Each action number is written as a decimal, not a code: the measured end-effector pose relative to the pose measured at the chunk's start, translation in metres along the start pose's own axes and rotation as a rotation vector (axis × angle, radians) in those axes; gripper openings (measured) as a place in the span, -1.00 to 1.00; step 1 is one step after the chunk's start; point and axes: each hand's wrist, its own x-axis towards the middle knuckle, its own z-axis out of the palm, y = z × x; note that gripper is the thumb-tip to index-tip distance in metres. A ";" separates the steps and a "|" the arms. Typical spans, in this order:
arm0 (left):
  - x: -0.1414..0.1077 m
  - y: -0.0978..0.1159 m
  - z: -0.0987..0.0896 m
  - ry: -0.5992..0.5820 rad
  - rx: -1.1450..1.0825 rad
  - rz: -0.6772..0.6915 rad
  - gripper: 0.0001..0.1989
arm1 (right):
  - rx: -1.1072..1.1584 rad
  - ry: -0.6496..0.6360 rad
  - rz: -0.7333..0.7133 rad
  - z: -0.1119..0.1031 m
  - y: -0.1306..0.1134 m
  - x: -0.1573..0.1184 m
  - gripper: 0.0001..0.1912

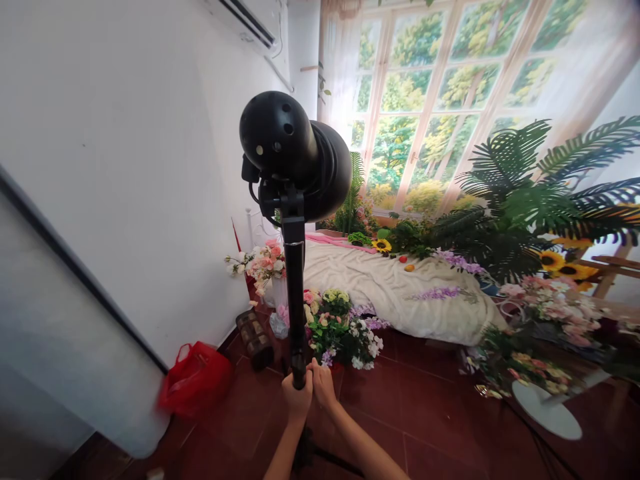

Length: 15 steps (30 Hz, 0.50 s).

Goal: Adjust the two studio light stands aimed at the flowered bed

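Note:
A black studio lamp [280, 143] sits on top of a black light stand [294, 287], its rounded, vented back toward me. My left hand [297, 398] is wrapped round the stand's pole, low down. Just beside it, my right hand [323, 385] is closed against the pole, fingers pressed together at about the same height. Whether a knob or clamp sits under those fingers is hidden. Below the hands, the dark legs of the stand blur into the floor.
A bed with a cream cover [390, 287] stands beyond, with flower bunches [345, 327] before it. To the left are a red plastic bag [195, 380] and a brown chest [254, 337]. Palm leaves [525, 193] and a white round base [547, 410] are on the right.

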 end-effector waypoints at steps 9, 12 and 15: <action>0.000 -0.002 0.002 0.013 -0.023 -0.001 -0.72 | -0.147 0.007 -0.151 -0.001 0.010 0.009 -0.28; -0.001 -0.002 0.003 0.012 -0.011 -0.006 -0.71 | -0.334 -0.017 -0.137 -0.007 0.007 0.011 -0.38; -0.001 -0.002 0.003 0.005 -0.013 -0.016 -0.70 | -0.551 -0.076 -0.135 -0.016 0.000 0.014 -0.45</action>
